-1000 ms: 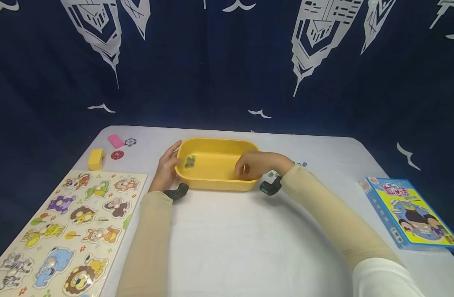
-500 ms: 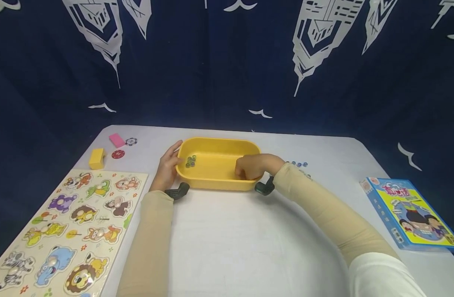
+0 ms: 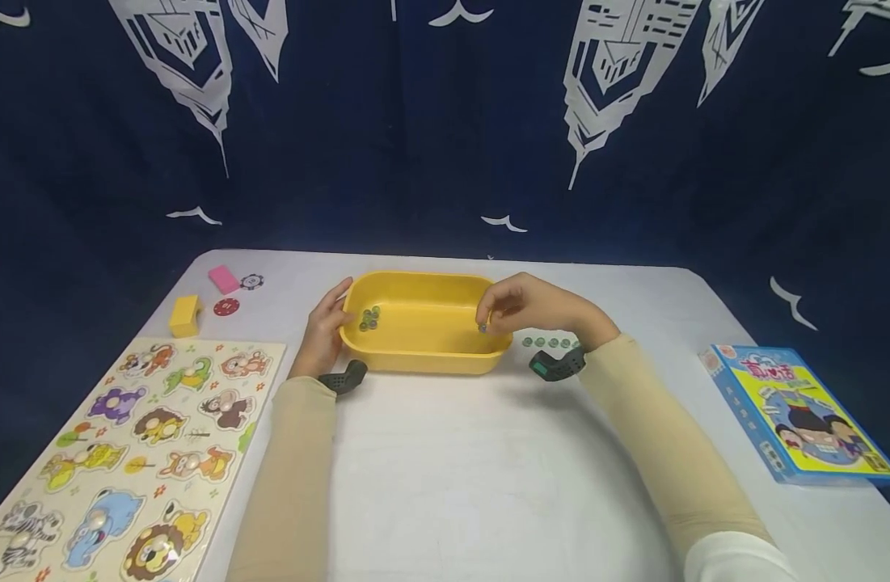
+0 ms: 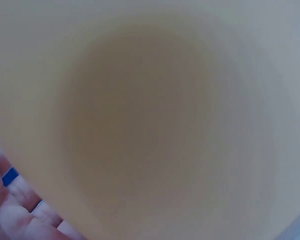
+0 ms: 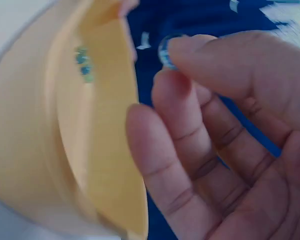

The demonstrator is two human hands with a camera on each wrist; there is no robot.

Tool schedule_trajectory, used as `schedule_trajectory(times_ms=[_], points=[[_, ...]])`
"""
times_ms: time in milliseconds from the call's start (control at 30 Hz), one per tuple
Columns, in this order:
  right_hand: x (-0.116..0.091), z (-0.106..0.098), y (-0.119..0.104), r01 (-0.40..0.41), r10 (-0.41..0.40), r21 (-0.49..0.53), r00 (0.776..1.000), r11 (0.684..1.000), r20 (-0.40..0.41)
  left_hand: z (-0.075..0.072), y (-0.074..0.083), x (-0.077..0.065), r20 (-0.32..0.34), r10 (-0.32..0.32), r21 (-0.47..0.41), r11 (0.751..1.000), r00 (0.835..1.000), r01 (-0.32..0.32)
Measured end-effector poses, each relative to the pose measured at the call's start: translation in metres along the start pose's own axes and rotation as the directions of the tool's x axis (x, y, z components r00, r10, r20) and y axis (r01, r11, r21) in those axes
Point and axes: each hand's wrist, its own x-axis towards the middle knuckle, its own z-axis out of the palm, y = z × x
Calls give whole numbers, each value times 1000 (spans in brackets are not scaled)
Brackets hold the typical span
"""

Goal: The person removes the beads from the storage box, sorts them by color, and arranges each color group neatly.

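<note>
right hand (image 3: 535, 307) pinches a marble (image 5: 165, 52) at yellow box (image 3: 415, 363)'s right end; left hand (image 3: 324, 333) grips the other. likely mid-transfer, direction unclear; next calls for gentle release.

The marble (image 5: 164, 53) looks glassy, the tray (image 3: 423, 330) smooth plastic.

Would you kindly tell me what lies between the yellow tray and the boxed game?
The head view shows a row of small marbles and the sleeved right forearm with its black wrist device.

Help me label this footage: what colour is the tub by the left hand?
The tub is yellow; the head view shows it best.
</note>
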Motion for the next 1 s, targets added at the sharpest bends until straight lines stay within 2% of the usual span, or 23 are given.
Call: schedule_trajectory(times_ms=[133,233,300,433,500,567,600,667,733,767,833,867,933,1000], points=[[-22,-9,12,19,3,122,985,992,-173,-2,0,-2,4,2,1,1000,1000,-2],[-39,-17,25,64,14,212,938,975,-347,-3,0,-2,11,9,-3,1000,1000,-9],[-49,-23,33,129,24,296,886,947,-462,-3,0,-2,14,16,-6,1000,1000,-16],[-69,-33,51,300,49,421,764,856,-643,-3,0,-3,21,16,-16,1000,1000,-15],[-78,-36,60,343,71,423,700,839,-710,-3,1,-3,20,11,-16,1000,1000,-11],[-87,-39,70,346,114,409,629,845,-769,-3,1,-4,16,7,-15,1000,1000,-7],[-91,-39,75,335,142,405,596,851,-790,-3,1,-4,15,7,-11,1000,1000,-7],[-99,-40,86,257,207,389,532,884,-821,-2,2,-4,16,7,-9,1000,1000,-6],[-107,-39,97,143,282,392,482,909,-829,-2,1,-4,22,8,-15,1000,1000,-8],[-110,-39,103,71,315,390,466,918,-827,-2,1,-5,24,7,-16,1000,1000,-7],[-118,-38,113,-81,374,379,441,922,-816,-2,1,-4,26,6,-20,1000,1000,-5],[-122,-38,118,-131,400,383,436,914,-806,-2,1,-4,27,5,-21,1000,1000,-4],[-129,-38,126,-224,431,368,434,902,-791,-1,1,-4,24,4,-16,1000,1000,-3],[-134,-37,132,-284,446,350,443,893,-778,0,1,-4,22,6,-11,1000,1000,-6]])
